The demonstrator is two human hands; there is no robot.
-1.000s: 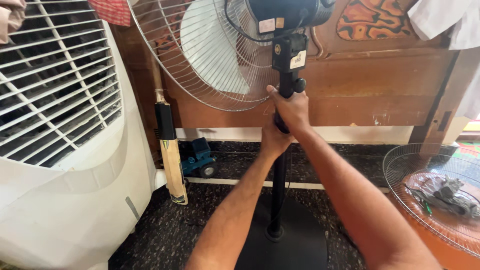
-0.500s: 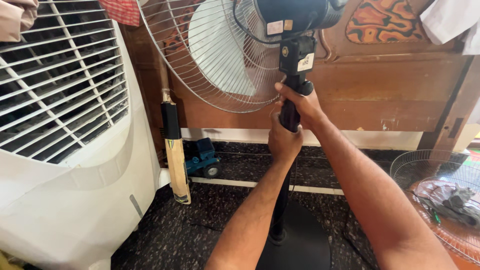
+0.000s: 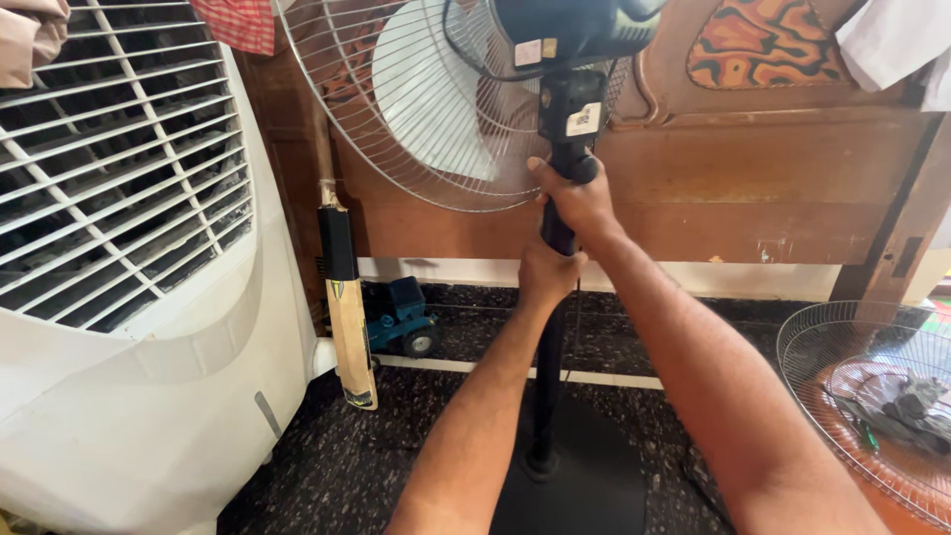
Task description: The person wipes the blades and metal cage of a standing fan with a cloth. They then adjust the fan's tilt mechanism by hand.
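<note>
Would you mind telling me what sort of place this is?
Probably a room in a home: a carved wooden headboard stands against the wall, with a white air cooler, a cricket bat and a toy truck on the dark speckled floor.

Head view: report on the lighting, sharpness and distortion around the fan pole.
Head view: even daylight, no harsh glare; the fan pole and both hands, left hand, right hand, look sharp; the white cooler bulges at the left edge from wide-angle distortion; the round base sits in soft shadow.
</note>
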